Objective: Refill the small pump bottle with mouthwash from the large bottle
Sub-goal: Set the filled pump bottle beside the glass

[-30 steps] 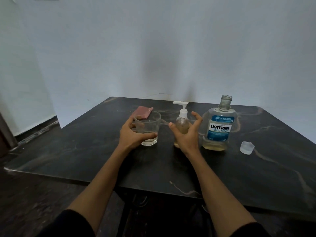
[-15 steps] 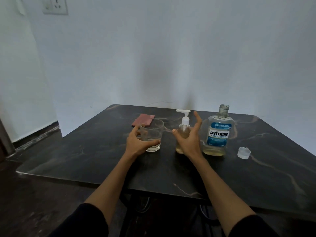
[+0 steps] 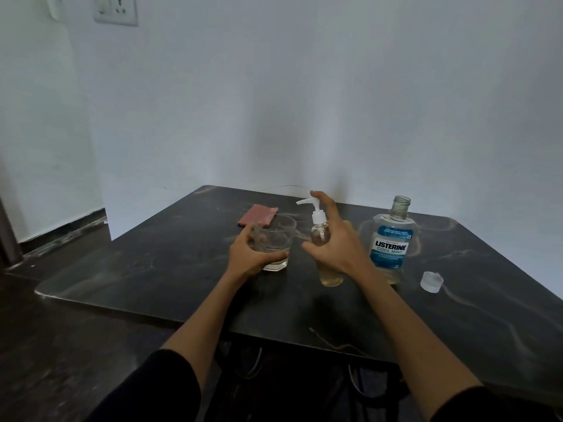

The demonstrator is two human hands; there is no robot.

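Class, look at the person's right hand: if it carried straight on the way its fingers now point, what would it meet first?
Most likely the small pump bottle: the right hand is open right beside it, forefinger up by the pump head. Depth is unclear, so contact cannot be confirmed.

Both forearms reach forward, dark sleeves pushed up near the elbows. The left hand (image 3: pixel 248 257) curls inward, thumb low in front, fingers bent around the far side. The right hand (image 3: pixel 338 248) is spread, index finger raised, thumb pointing left.
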